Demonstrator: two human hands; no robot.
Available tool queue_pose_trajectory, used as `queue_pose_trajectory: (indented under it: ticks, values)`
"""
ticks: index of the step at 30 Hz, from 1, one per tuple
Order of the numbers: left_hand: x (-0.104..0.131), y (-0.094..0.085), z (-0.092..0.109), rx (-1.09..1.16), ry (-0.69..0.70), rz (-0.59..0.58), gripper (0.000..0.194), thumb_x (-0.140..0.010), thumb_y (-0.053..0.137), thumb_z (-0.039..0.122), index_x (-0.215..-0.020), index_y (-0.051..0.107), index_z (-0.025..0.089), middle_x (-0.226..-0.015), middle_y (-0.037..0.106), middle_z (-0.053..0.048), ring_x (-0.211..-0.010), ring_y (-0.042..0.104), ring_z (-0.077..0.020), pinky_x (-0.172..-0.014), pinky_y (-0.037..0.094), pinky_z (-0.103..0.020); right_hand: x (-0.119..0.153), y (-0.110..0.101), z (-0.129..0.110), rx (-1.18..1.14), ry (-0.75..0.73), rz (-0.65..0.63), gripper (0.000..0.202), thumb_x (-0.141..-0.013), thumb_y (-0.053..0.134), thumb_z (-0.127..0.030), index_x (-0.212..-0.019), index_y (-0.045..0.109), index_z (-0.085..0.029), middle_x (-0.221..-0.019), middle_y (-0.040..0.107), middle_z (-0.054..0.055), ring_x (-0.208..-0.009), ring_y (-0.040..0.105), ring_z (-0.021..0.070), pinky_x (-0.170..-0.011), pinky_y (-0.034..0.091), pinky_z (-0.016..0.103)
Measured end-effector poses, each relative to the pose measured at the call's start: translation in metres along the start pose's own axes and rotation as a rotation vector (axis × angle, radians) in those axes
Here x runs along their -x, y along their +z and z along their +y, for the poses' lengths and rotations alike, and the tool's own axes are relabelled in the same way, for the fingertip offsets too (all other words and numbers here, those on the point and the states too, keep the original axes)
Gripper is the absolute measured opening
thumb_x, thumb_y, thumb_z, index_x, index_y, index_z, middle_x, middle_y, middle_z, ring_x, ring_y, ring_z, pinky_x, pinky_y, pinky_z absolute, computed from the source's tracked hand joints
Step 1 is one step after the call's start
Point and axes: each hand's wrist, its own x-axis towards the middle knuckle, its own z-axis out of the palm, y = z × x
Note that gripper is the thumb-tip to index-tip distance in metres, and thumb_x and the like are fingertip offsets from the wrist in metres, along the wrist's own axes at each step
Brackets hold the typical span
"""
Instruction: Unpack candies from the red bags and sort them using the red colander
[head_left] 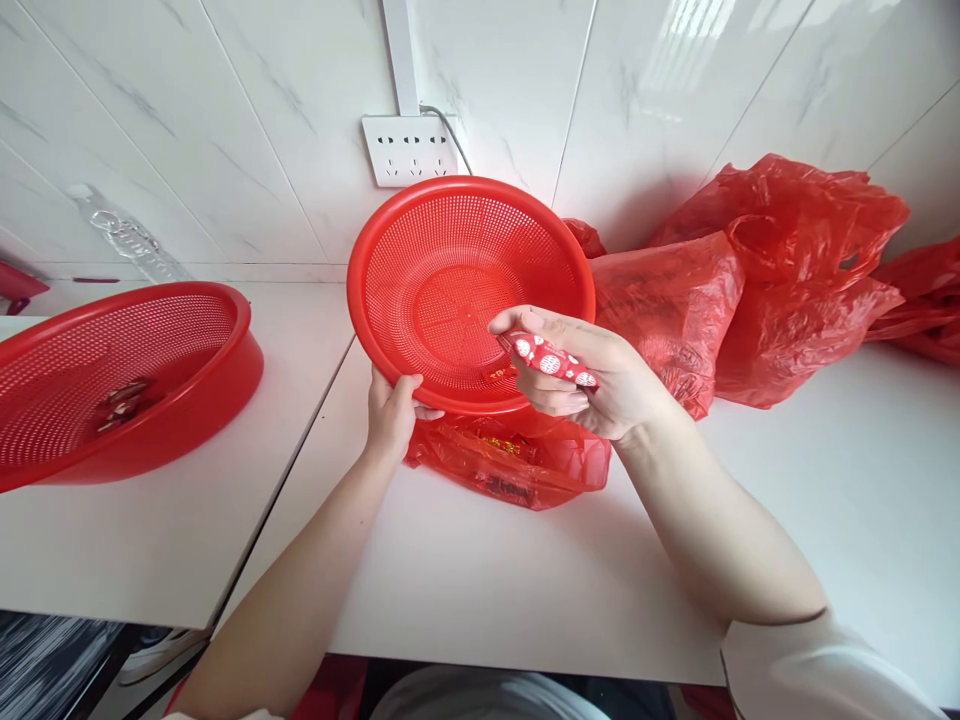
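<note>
Left hand (391, 418), curled, gripped your tilted basket (401, 225) by its near rim; right hand (613, 368), closed, held one packet (551, 362) before it; second packet (496, 375) inside, more left in bag (559, 482) below, seemingly early.

We count two red baskets (405, 270), two white desks (135, 550), one clear bottle (131, 240), one wall socket panel (411, 152), one patterned packet (551, 363) and at least four red bags (671, 300); overlap prevents an exact bag count.

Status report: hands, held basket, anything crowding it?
Left hand gripping rim of red basket, basket tilted. Right hand holding patterned red packet. Red bag close, partly hidden by basket.
</note>
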Motion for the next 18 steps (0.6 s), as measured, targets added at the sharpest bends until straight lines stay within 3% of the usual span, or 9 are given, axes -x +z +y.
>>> queue_pose_trajectory:
  ticks: [5,11,15,18]
  values:
    - [0.0009,0.0006,0.0003,-0.017,0.016,0.008,0.038,-0.073,0.058,0.028,-0.110,0.049,0.024,-0.106,0.058,-0.004,-0.071,0.066,-0.0160,-0.049,0.059,-0.027,-0.0004,0.0010,0.0016,0.013,-0.014,-0.017,0.021,-0.086,0.060,-0.034,-0.100,0.060,-0.019,-0.060,0.045,-0.006,-0.037,0.024,0.0017,-0.031,0.015,0.015]
    - [0.0008,0.0003,-0.0001,-0.018,0.015,-0.002,0.040,-0.073,0.058,0.028,-0.113,0.048,0.024,-0.105,0.059,-0.004,-0.071,0.066,-0.0162,-0.050,0.059,-0.028,0.0007,0.0026,0.0033,0.091,-0.046,0.012,0.022,-0.082,0.065,-0.036,-0.097,0.060,-0.020,-0.068,0.054,-0.003,-0.042,0.037,0.0030,-0.034,0.029,0.015]
    - [0.0005,0.0007,-0.0005,-0.014,0.006,0.013,0.043,-0.073,0.058,0.028,-0.115,0.048,0.025,-0.104,0.060,-0.004,-0.070,0.066,-0.0161,-0.048,0.058,-0.027,0.0012,0.0052,0.0049,0.150,-0.072,0.002,0.020,-0.082,0.066,-0.035,-0.094,0.060,-0.019,-0.074,0.059,-0.001,-0.056,0.052,0.0069,-0.048,0.044,0.018]
    - [0.0005,0.0011,-0.0001,-0.005,-0.001,0.013,0.043,-0.073,0.057,0.027,-0.115,0.049,0.025,-0.105,0.061,-0.004,-0.070,0.066,-0.0160,-0.048,0.058,-0.026,0.0026,0.0058,0.0062,0.210,-0.067,-0.026,0.024,-0.083,0.066,-0.035,-0.100,0.060,-0.019,-0.076,0.062,0.000,-0.057,0.055,0.0076,-0.049,0.045,0.018]
